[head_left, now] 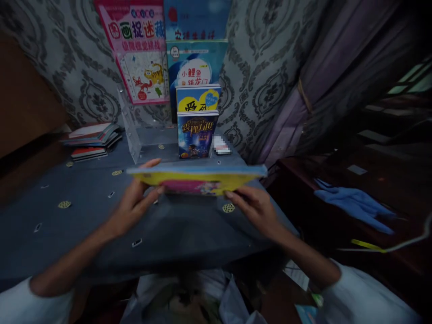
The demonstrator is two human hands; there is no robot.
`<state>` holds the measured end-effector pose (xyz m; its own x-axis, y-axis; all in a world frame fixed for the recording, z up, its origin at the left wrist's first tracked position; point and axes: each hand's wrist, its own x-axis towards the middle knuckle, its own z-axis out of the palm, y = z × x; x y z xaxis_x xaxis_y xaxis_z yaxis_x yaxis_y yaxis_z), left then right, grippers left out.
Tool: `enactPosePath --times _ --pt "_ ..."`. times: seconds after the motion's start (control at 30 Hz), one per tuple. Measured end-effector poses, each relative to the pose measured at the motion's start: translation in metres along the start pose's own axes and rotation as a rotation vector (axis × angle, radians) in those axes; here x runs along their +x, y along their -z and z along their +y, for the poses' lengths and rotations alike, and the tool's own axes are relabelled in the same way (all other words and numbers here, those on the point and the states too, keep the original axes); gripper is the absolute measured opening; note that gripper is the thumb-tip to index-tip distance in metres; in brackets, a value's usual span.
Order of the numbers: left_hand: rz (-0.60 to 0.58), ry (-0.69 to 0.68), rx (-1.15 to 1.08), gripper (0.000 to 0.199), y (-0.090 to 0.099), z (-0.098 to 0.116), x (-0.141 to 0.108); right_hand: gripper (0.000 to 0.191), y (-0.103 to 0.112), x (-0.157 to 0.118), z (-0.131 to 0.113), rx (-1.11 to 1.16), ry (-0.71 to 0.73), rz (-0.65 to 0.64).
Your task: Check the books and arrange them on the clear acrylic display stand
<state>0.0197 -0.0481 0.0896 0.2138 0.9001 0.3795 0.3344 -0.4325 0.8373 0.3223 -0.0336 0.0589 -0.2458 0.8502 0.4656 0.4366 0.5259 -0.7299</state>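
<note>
Between my two hands is a thin yellow book (195, 182) with a pink patch on its cover, tilted so that its light blue upper edge faces me. My left hand (140, 198) grips its left end, thumb in front and fingers behind. At the right end, my right hand (254, 204) pinches it the same way. The book is above the table, in front of a clear book stand (130, 130). Standing there is a dark blue book (197, 135), with a yellow-and-blue book (197, 100) and a teal book (197, 58) behind it.
A pile of books (92, 139) lies at the left of the dark cloth-covered table (77, 234). A pink book (143, 58) and a blue book (199, 18) rise against the patterned wall. Right of the table, a blue cloth (351, 202) lies on a dark red surface.
</note>
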Motion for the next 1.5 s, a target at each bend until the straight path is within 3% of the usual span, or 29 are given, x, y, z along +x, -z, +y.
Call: enactPosePath --times 0.17,0.37,0.47,0.6,0.77,0.83,0.93,1.07,1.23,1.33,1.5 --pt "0.059 0.023 -0.162 0.057 -0.007 -0.029 0.038 0.041 -0.013 0.045 -0.010 0.250 -0.091 0.104" --pt "-0.009 0.300 -0.256 0.080 -0.001 -0.050 0.034 0.045 -0.027 0.068 0.023 0.369 -0.301 -0.089" --pt "-0.137 0.389 0.065 0.074 0.002 -0.073 0.024 0.032 -0.041 0.065 0.043 0.042 -0.348 -0.199" --pt "-0.275 0.291 0.693 0.050 0.006 -0.086 0.019 0.014 -0.052 0.056 0.049 -0.487 -0.268 -0.259" --pt "-0.322 0.162 1.055 0.038 0.002 -0.075 0.033 0.015 -0.049 0.058 0.045 -0.565 -0.281 -0.328" --pt "-0.306 0.096 1.069 0.038 -0.001 -0.079 0.044 0.012 -0.051 0.062 0.043 -0.589 -0.246 -0.306" --pt "-0.264 0.038 1.027 0.042 -0.003 -0.100 0.061 0.015 -0.068 0.074 0.036 -0.564 -0.056 -0.285" --pt "-0.214 -0.023 0.941 0.046 -0.005 -0.134 0.070 0.035 -0.112 0.100 0.023 -0.420 0.230 -0.455" --pt "-0.134 -0.123 0.883 0.048 -0.003 -0.148 0.065 0.051 -0.153 0.120 0.034 -0.337 0.307 -0.568" --pt "-0.141 -0.100 0.890 0.051 -0.004 -0.144 0.064 0.053 -0.148 0.120 0.055 -0.350 0.268 -0.553" --pt "-0.201 -0.027 0.905 0.053 -0.005 -0.136 0.067 0.056 -0.102 0.115 0.094 -0.422 0.134 -0.489"
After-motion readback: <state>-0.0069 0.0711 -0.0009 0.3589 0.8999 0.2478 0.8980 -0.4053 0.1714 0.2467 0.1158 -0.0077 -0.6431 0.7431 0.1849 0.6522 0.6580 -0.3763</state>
